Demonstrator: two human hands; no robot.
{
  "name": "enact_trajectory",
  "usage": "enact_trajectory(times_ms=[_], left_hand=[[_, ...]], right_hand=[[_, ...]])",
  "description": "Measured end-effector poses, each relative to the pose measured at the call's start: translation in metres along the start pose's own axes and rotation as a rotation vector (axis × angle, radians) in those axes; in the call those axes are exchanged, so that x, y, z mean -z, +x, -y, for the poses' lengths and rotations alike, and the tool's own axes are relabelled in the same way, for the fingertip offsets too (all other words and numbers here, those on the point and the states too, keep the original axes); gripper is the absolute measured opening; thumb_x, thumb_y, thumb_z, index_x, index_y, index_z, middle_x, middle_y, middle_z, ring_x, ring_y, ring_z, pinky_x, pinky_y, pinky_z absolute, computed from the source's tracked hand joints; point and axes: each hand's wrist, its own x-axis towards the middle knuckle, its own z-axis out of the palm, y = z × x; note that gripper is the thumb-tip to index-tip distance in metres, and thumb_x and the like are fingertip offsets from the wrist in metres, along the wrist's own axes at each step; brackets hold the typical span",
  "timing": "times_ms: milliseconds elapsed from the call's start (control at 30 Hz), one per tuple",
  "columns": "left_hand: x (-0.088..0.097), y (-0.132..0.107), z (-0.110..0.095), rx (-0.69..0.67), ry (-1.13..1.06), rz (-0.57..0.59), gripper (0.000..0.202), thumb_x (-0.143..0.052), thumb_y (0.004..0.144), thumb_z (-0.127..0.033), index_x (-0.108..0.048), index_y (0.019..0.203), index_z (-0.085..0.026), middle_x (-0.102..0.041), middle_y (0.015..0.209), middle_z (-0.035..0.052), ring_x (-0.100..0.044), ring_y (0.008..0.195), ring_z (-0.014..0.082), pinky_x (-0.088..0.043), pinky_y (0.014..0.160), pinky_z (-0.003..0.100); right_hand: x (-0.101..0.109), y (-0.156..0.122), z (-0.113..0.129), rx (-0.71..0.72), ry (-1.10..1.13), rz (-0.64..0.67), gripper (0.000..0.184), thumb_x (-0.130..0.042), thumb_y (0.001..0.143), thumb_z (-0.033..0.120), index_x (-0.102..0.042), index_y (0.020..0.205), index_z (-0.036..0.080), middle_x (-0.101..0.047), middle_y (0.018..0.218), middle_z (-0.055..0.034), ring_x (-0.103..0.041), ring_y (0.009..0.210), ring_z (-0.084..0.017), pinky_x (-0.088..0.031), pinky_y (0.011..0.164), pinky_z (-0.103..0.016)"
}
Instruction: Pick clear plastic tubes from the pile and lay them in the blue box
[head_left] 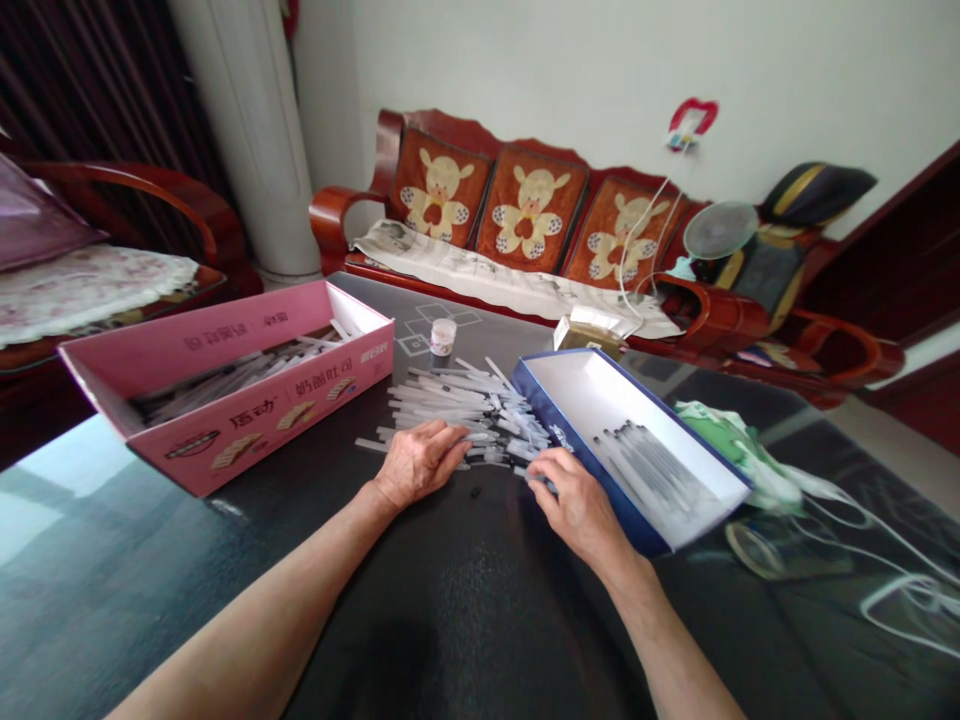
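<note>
Reaching across a dark surface [480,610], a person's left hand [420,462] lies with fingers spread, gripping nothing, against one loose pile of clear plastic tubes [457,410]. The curled right hand [576,508], its grip unclear, sits at the corner of one blue-rimmed white box [600,400]. One pink carton [262,440] stands left; open surface lies nearest the person.
</note>
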Motion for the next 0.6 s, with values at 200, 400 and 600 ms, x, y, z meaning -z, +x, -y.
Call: enact_trajectory(times_ms=[200, 400, 600], left_hand=[[0.001, -0.001, -0.001, -0.008, 0.007, 0.028, 0.032, -0.044, 0.095, -0.034, -0.059, 0.120, -0.021, -0.061, 0.072, 0.0009, -0.060, 0.065, 0.0111, -0.045, 0.060, 0.019], [0.002, 0.000, -0.003, 0.015, -0.002, 0.056, 0.032, -0.043, 0.095, -0.035, -0.061, 0.117, -0.022, -0.062, 0.072, 0.0006, -0.059, 0.062, 0.0100, -0.044, 0.057, 0.018], [0.001, 0.000, -0.004, 0.028, -0.002, 0.070, 0.031, -0.043, 0.095, -0.035, -0.061, 0.117, -0.023, -0.062, 0.072, 0.0005, -0.061, 0.064, 0.0111, -0.044, 0.058, 0.019]], right_hand=[[-0.035, 0.028, 0.030, -0.399, 0.798, -0.292, 0.034, -0.060, 0.081, 0.040, -0.057, 0.108, 0.019, -0.064, 0.092, -0.0044, -0.062, 0.073, -0.015, -0.052, 0.062, -0.027], [-0.068, 0.039, 0.045, -0.571, 1.388, -0.400, 0.041, -0.074, 0.068, 0.037, -0.061, 0.104, 0.021, -0.065, 0.093, -0.0013, -0.065, 0.077, -0.012, -0.054, 0.068, -0.025], [-0.068, 0.038, 0.043, -0.548, 1.448, -0.415, 0.036, -0.077, 0.067, 0.033, -0.065, 0.099, 0.021, -0.068, 0.094, -0.0011, -0.065, 0.078, -0.012, -0.054, 0.067, -0.024]])
